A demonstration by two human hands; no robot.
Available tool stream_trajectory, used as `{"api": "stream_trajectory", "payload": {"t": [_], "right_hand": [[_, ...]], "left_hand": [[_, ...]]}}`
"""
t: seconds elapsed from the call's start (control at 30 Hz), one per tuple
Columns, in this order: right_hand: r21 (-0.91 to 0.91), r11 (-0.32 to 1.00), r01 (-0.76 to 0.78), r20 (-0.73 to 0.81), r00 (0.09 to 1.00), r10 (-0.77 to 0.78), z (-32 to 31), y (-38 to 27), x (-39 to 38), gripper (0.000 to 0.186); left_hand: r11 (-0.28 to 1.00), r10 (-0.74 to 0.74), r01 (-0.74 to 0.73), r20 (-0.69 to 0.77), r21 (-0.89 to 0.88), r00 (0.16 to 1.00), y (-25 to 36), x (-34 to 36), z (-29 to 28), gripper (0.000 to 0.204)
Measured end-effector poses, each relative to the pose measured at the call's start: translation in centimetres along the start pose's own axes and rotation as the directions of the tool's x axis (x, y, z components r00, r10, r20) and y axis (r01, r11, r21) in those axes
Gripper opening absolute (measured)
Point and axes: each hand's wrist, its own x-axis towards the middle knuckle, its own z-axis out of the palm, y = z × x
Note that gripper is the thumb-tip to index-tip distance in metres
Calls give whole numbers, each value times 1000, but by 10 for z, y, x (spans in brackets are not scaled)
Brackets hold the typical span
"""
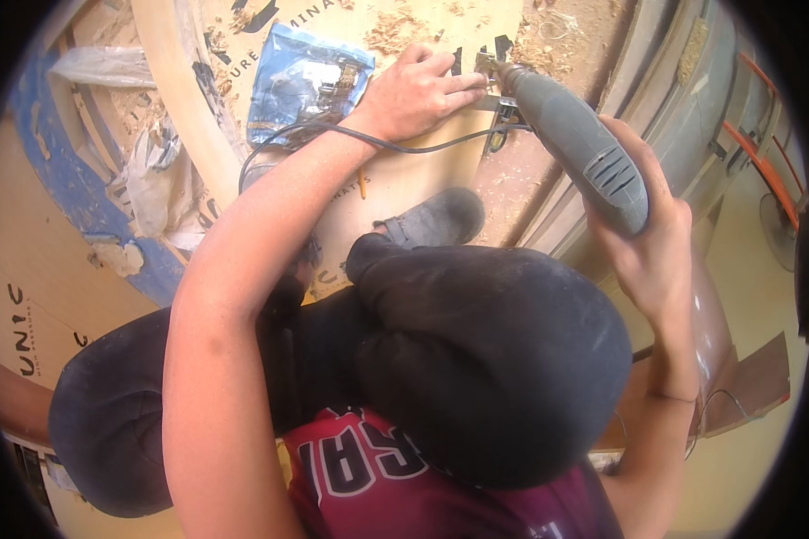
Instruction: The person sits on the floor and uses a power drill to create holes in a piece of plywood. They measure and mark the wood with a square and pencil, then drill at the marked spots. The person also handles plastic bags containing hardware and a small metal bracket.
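My right hand (649, 229) is wrapped round the rear of a grey power drill (562, 121), whose nose points up and left. At its tip a small metal fitting (505, 106) sits by the edge of a pale plywood board (395, 193). My left hand (415, 94) reaches to this fitting from the left. Its fingers are closed together against the metal, partly hiding it. A dark cord (404, 148) crosses over my left forearm. Close to the left wrist lies a blue plastic packet (283, 76) with small metal parts in it.
Wood shavings (404, 31) lie across the board's far side. Crumpled clear plastic (153, 175) and a blue strip (58, 166) are at the left. Stacked curved boards (665, 67) stand at the right, beside orange bars (760, 157). My grey shoe (436, 220) rests on the plywood.
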Motion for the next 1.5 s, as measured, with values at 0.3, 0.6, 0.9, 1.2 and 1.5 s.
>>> {"api": "stream_trajectory", "payload": {"t": [0.3,0.6,0.9,1.2,1.5], "right_hand": [[-65,995,79,-1,997,-79,0,4,9,63],[-104,988,114,21,993,-112,-3,3,13,64],[-133,974,181,2,983,-182,-4,5,18,63],[-230,932,278,19,959,-282,-4,1,17,64],[11,958,287,-115,952,-284,-16,34,5,65]], "left_hand": [[1000,8,-8,-7,10,1000,0,0,1,22],[999,27,-26,-24,32,999,0,1,2,21],[998,36,-34,-28,62,999,-1,0,4,19],[997,52,-50,-30,50,998,-1,-3,3,19],[993,33,-32,-6,112,999,12,4,-1,20]]}}
